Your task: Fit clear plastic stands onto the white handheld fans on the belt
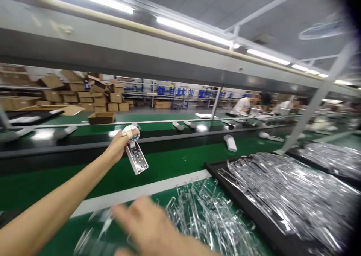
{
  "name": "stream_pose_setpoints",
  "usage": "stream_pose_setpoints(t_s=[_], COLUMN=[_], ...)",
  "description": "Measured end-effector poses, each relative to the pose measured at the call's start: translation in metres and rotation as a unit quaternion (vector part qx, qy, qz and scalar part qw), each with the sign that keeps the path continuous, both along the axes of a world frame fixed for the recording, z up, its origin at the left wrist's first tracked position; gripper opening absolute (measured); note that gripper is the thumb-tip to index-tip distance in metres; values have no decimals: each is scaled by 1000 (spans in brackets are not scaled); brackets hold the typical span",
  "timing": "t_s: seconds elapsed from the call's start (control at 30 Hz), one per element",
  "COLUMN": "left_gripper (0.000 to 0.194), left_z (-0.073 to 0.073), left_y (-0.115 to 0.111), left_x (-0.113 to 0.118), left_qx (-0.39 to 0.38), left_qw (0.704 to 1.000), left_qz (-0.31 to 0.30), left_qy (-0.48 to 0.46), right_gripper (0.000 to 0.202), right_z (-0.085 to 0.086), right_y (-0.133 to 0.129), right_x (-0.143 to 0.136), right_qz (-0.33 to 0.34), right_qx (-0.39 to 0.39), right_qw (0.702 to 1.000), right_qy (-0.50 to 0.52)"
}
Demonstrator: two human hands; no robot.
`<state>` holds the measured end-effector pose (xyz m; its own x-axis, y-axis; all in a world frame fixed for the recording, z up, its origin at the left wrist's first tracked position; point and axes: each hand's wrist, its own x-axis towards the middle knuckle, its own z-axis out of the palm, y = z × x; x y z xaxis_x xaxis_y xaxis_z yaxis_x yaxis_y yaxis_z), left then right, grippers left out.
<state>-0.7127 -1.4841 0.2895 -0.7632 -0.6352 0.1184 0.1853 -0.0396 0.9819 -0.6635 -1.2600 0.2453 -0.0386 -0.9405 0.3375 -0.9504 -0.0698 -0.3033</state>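
Observation:
My left hand [120, 145] is stretched out over the green bench, its fingers closed around the round head of a white device [137, 159]. The device's handle hangs down, with a circuit board showing in it. Nearer to me, my right hand [149, 220] is blurred by motion beside a loose pile of clear plastic parts [208, 218]; whether its fingers hold anything cannot be made out.
A black tray [242, 195] heaped with clear parts stands at the right, with another behind it. Beyond the bench runs a dark conveyor [158, 136] with white devices. A brown box [101, 118] sits behind it. People in white work at the far right.

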Motion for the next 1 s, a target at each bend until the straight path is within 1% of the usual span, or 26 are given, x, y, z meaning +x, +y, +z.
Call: stream_pose_setpoints(t_s=[0.03,0.07,0.13,0.17,0.27,0.37,0.53,0.63,0.7,0.73,0.77,0.83,0.9,1.0], left_gripper=[50,49,46,45,47,53,61,67,69,69,68,66,62,49], left_z=[4,6,8,9,11,13,14,12,12,12,12,11,9,10], left_y=[4,10,26,35,60,73,82,85,86,85,84,81,78,74], left_x=[14,27,48,56,73,83,94,98,99,99,99,99,99,99], left_qx=[16,29,55,68,102,112,78,32,0,-4,4,44,100,188], left_qw=[1000,999,998,997,994,993,997,998,997,997,998,998,995,981], left_qz=[-3,-6,-17,-26,-34,-19,19,49,66,67,61,31,0,-19], left_qy=[10,17,24,26,33,30,25,20,33,34,30,18,16,43], right_gripper=[49,49,51,54,57,56,55,54,54,54,53,53,52,50], right_z=[9,18,30,33,34,28,19,21,24,26,26,26,24,20], right_y=[0,-2,-9,-13,-24,-25,-18,-19,-20,-20,-20,-20,-19,-19], right_x=[-4,-9,-14,-14,-1,16,31,36,37,38,37,37,37,39], right_qz=[-67,-153,-274,-309,-354,-377,-372,-382,-388,-388,-384,-378,-382,-395], right_qx=[-17,-36,-55,-55,-31,-21,-33,-18,-7,-5,-8,-21,-33,-49], right_qw=[998,987,960,949,935,926,927,924,921,922,923,926,924,917], right_qy=[-10,-19,-15,-8,-1,-5,-16,-31,-22,-15,-10,-8,-9,26])
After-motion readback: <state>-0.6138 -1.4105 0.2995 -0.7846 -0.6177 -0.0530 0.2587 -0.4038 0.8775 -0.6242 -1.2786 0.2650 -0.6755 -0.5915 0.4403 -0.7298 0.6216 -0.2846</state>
